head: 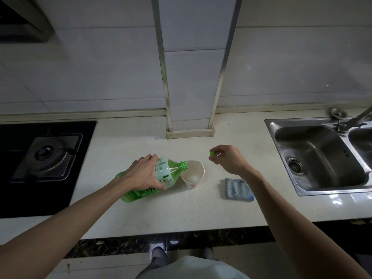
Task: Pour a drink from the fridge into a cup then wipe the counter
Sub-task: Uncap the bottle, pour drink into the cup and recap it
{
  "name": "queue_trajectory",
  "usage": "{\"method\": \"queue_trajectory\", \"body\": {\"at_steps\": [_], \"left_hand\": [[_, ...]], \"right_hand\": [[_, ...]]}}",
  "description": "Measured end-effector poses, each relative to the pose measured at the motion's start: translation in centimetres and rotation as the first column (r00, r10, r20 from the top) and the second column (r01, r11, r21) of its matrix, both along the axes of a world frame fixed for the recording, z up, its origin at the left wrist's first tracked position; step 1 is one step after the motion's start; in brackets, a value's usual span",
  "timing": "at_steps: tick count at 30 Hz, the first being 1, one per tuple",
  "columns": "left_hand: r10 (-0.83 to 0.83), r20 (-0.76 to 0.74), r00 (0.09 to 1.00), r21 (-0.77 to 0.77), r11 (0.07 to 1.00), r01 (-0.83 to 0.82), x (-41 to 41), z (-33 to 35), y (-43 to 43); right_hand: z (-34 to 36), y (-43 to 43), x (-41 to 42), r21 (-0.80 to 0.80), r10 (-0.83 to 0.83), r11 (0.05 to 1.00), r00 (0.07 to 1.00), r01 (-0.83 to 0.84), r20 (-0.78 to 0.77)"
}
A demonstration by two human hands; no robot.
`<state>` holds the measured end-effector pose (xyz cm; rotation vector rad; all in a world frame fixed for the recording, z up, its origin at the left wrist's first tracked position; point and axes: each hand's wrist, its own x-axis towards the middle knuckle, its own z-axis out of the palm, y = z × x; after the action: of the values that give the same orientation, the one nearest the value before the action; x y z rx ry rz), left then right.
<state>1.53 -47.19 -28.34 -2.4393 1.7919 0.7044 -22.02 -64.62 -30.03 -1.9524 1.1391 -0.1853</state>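
My left hand [144, 174] grips the green bottle [170, 171] from above, fingers curled over its far side and thumb pressed on the near side of the label. The bottle is tipped far over, almost on its side, with its open threaded neck at the left rim of the cup [198, 168] and its base pointing away to the cup's left and toward me. The cup is a white paper one, upright on the pale counter [181, 214]. Something pale shows at its bottom, but from this angle I can't tell whether it is liquid or just the cup's floor. My right hand [229, 160] hangs above the counter just right of the cup and a little behind it, pinching the small green cap [212, 153] between thumb and fingertips, the other fingers loosely curled. A folded grey-blue cloth [238, 189] lies flat to the cup's right, nearer me, touching neither the cup nor the hand. Farther right of the cup is a steel sink [302, 137], well to its left a black gas stove [48, 156], and behind it a tiled pillar [191, 77] stands on the counter.
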Motion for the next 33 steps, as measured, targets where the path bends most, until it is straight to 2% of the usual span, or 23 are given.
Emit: {"method": "queue_trajectory", "body": {"at_steps": [33], "left_hand": [[-0.035, 0.087, 0.996, 0.014, 0.999, 0.033, -0.2, -0.2, 0.5]], "right_hand": [[0.0, 1.5, -1.3, -0.017, -0.003, 1.0, 1.0, 0.003, -0.012]]}}
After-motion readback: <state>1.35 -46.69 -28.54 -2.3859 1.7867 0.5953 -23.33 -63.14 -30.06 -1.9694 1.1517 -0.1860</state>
